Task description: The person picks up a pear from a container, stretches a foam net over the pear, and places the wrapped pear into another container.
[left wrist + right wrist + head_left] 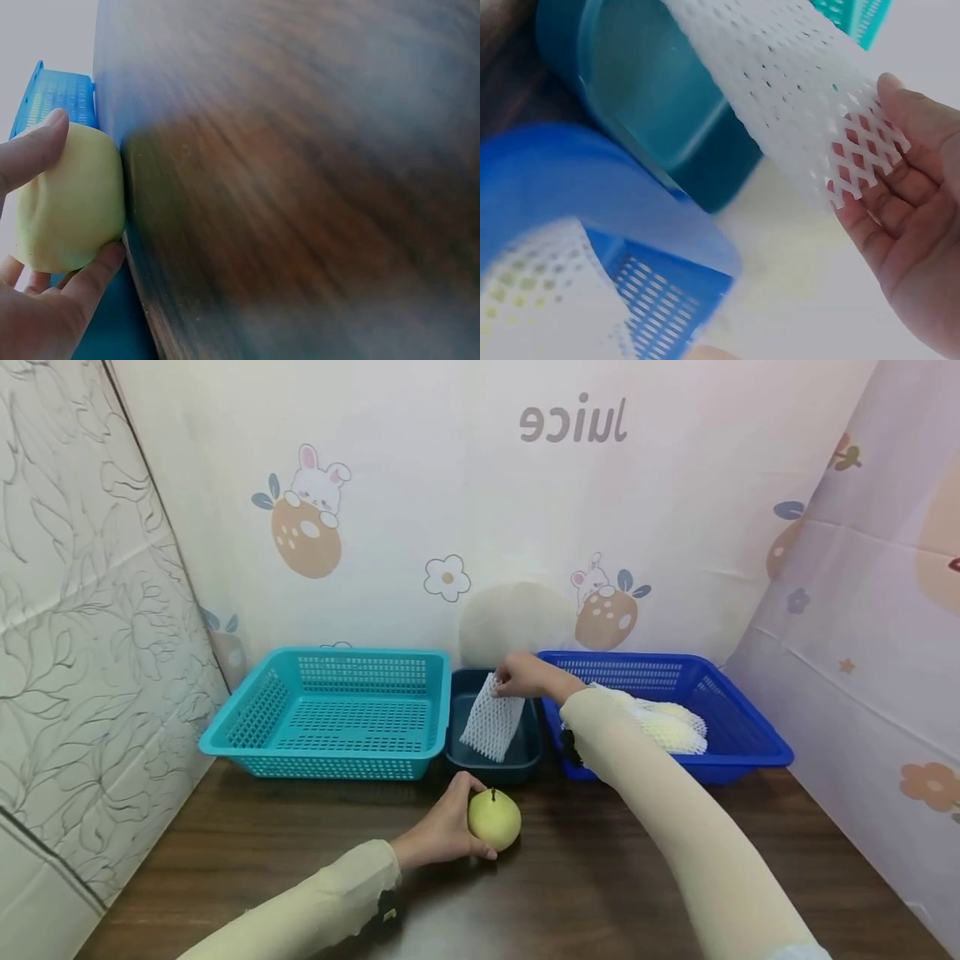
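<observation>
My left hand (444,828) grips a yellow-green pear (497,820) low over the table, thumb and fingers curled around its sides and its stem pointing up. In the left wrist view the pear (71,199) sits between thumb and fingers, right at the table surface. Up at the back, my right hand (528,677) pinches one end of a white foam net sleeve (495,720), which hangs flat above the small dark teal bin (531,760). The right wrist view shows the thumb and fingers of the right hand (922,195) on the sleeve's open-mesh edge.
On the left stands a turquoise basket (322,764) with slotted sides. A blue basket (738,727) to the right holds pears in white foam nets (675,727). Behind the containers rises a printed curtain (405,485). Dark wooden table (600,877) lies in front.
</observation>
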`<move>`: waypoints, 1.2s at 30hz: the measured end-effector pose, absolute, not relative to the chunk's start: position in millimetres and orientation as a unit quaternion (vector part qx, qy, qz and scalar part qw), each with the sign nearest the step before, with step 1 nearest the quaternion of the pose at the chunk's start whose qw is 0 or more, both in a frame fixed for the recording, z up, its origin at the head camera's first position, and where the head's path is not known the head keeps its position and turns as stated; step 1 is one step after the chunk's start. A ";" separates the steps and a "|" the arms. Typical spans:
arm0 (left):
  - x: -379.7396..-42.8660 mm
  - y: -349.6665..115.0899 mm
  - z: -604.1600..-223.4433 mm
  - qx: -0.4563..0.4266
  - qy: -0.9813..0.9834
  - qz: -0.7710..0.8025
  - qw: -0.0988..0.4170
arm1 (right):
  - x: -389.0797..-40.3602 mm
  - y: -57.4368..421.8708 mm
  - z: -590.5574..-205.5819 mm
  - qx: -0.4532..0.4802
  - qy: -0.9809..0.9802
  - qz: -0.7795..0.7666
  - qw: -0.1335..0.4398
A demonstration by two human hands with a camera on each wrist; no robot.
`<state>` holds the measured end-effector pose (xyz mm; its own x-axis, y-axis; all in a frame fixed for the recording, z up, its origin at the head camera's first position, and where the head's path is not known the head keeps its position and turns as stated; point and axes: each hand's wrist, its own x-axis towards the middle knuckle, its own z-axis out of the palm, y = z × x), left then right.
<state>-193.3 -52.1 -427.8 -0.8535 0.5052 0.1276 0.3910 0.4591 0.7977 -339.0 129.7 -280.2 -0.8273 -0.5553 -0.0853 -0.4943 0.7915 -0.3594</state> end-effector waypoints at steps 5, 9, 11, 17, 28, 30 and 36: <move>-193.7 -52.9 -431.0 0.272 0.850 0.448 0.056 | -331.4 135.4 -258.7 -0.306 0.933 -0.177 0.066; -193.9 -53.1 -432.2 0.272 0.850 0.448 0.054 | -325.8 140.6 -244.8 -0.325 0.927 -0.180 0.043; -193.7 -53.3 -432.4 0.271 0.850 0.448 0.055 | -322.4 143.9 -238.5 -0.342 0.922 -0.180 0.031; -192.6 -54.0 -432.7 0.271 0.850 0.447 0.060 | -303.2 155.2 -218.7 -0.385 0.903 -0.191 0.019; -189.5 -53.5 -430.7 0.265 0.853 0.444 0.074 | -255.5 174.1 -211.4 -0.447 0.873 -0.192 -0.008; -188.7 -53.2 -430.4 0.266 0.854 0.442 0.070 | -248.8 175.6 -215.0 -0.452 0.870 -0.199 0.001; -186.2 -50.3 -430.2 0.268 0.856 0.438 0.061 | -236.7 178.9 -224.0 -0.454 0.865 -0.213 0.017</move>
